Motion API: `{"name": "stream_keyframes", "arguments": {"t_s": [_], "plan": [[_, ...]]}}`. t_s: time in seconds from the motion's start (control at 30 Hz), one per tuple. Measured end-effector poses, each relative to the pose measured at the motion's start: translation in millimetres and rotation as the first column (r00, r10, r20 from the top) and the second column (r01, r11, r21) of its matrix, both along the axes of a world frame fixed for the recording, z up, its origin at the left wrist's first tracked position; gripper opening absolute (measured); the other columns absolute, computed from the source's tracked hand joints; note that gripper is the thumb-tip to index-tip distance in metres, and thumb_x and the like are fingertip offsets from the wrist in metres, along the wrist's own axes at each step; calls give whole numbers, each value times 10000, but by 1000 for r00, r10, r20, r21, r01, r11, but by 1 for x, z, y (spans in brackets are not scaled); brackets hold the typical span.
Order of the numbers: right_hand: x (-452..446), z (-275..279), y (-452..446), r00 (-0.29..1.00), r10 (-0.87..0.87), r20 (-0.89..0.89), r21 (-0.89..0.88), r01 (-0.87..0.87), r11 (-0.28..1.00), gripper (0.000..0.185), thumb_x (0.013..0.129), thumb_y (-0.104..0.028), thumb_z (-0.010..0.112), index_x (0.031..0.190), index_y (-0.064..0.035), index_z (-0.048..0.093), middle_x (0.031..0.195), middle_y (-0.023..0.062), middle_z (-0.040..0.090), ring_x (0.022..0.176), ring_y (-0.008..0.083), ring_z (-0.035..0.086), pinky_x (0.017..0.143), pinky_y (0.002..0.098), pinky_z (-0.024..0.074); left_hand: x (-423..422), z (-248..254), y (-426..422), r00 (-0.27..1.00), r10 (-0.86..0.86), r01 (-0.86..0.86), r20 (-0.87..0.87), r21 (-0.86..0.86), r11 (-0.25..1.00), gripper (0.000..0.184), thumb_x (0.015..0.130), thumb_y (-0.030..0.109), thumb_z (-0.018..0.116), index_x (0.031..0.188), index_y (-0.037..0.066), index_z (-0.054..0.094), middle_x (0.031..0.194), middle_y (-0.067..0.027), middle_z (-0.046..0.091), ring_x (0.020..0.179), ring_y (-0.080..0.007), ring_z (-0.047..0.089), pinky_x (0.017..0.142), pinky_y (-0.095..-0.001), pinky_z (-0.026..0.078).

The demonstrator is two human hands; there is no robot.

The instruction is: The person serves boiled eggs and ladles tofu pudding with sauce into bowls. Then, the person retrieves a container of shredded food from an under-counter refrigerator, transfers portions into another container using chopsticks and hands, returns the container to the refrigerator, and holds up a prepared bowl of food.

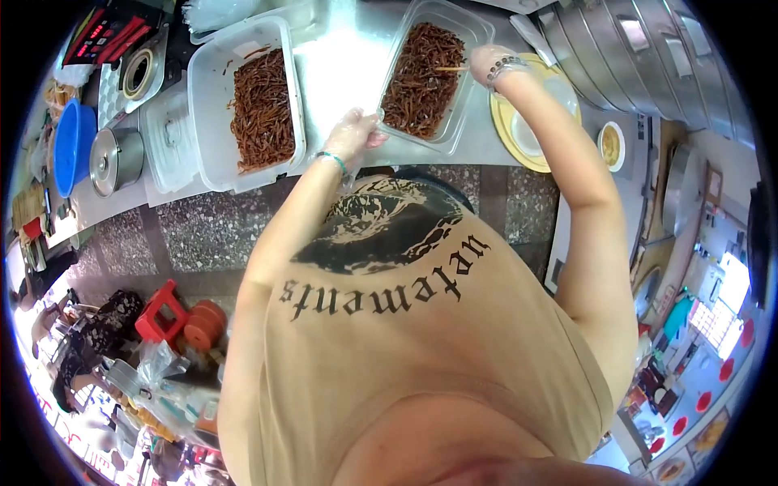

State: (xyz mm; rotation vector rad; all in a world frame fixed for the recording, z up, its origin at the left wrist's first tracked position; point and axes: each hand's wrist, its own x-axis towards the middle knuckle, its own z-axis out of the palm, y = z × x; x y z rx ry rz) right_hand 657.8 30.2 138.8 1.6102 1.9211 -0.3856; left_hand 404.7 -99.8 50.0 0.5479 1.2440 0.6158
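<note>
A clear plastic container (459, 121) filled with dark brown, shredded strips of food (417, 89) stands on the metal counter. My left hand (354, 136), in a thin clear glove, has its fingers closed at this container's near left corner. At the opposite side, my right hand (489, 65), also gloved, grips a thin wooden stick, possibly chopsticks (450, 69), whose tip points into the strips. Whether it is one stick or a pair I cannot tell. A second plastic container (212, 121), partly filled with similar brown strips (263, 113), sits left of my left hand.
Under my right forearm lies a yellow plate (508, 134); a small bowl (611, 146) sits farther right. Large round metal steamers (624, 53) stack up at the right. A lidded metal pot (116, 160), a blue basin (73, 146) and a digital scale (109, 36) occupy the left.
</note>
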Motion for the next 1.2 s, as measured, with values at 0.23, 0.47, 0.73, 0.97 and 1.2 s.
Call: {"name": "stream_keyframes", "arguments": {"t_s": [0.23, 0.47, 0.73, 0.97, 1.2], "plan": [[-1, 1, -15, 952, 130, -276, 32, -126, 991, 272, 842, -62, 459, 1057, 0, 613, 991, 183, 668, 904, 315, 658, 787, 398, 524, -11, 9, -5, 984, -158, 158, -77, -7, 987, 245, 930, 229, 571, 886, 4, 482, 773, -73, 567, 709, -143, 613, 655, -258, 516], [-14, -43, -31, 286, -661, -693, -579, 326, 748, 150, 871, -195, 624, 909, -49, 622, 776, 25, 629, 689, 108, 609, 656, 279, 526, -23, 35, -17, 948, -280, 266, -150, -105, 958, 203, 948, 212, 556, 841, 50, 497, 735, -31, 522, 674, -125, 568, 661, -247, 502], [-79, -93, -45, -216, -441, -871, -481, 559, 675, 132, 886, -126, 599, 931, -4, 616, 823, 51, 646, 723, 108, 622, 742, 248, 526, -27, 41, -10, 630, -426, 601, -649, 60, 797, 299, 866, 217, 618, 987, -42, 529, 827, -153, 593, 825, -235, 629, 743, -316, 516], [-46, -90, -72, 594, 271, -757, 275, -87, 957, 217, 853, -221, 638, 1052, -136, 648, 864, 70, 676, 811, 230, 647, 732, 350, 529, 2, 48, 3, 286, 76, 853, -955, 290, 434, 472, 763, 167, 675, 1195, 40, 533, 997, -174, 544, 963, -333, 558, 818, -411, 493], [-77, -87, -88, 512, 684, -520, 198, -706, 680, 220, 866, -173, 512, 1030, -103, 640, 937, 95, 616, 923, 258, 627, 776, 370, 533, -4, 13, -10, 404, -90, 696, -910, 242, 676, 540, 815, 230, 623, 1273, 1, 450, 1116, -233, 529, 991, -378, 578, 877, -437, 479]]}}
